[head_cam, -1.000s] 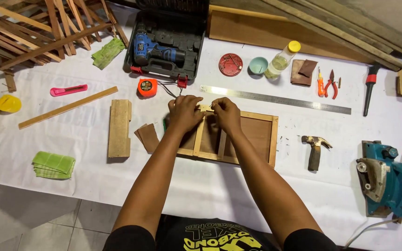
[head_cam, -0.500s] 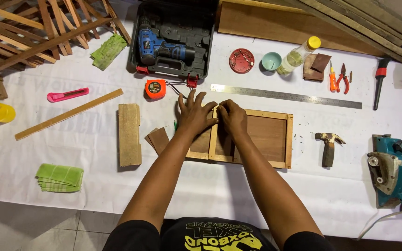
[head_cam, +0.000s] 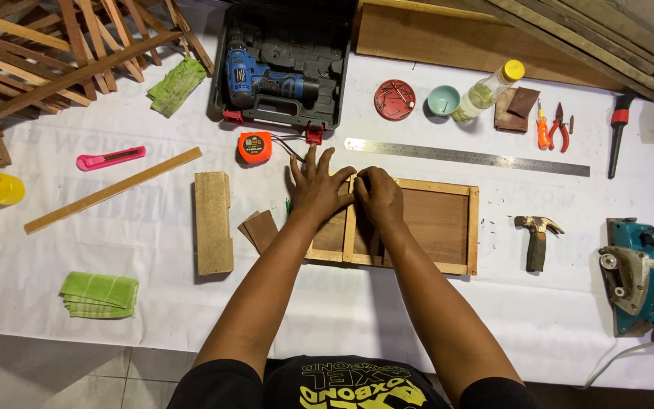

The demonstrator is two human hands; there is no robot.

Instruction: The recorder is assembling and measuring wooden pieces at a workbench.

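My left hand lies flat on the left part of the wooden frame, with the fingers spread apart and pointing to the far edge of the tabletop. My right hand is just beside it, bent and closed over the thin upright divider of the frame; I cannot tell how firmly it holds. The two hands touch each other at the far rail of the frame.

The frame is in the middle of the tabletop, directly in front of me. Its long axis goes from left to right, parallel with the steel ruler behind it. Most of the frame extends to the right of my hands, so my right hand is nearer to the open part. Both my arms are stretched straight forward and come together at the frame.

A wood block is to the left, a hammer to the right.
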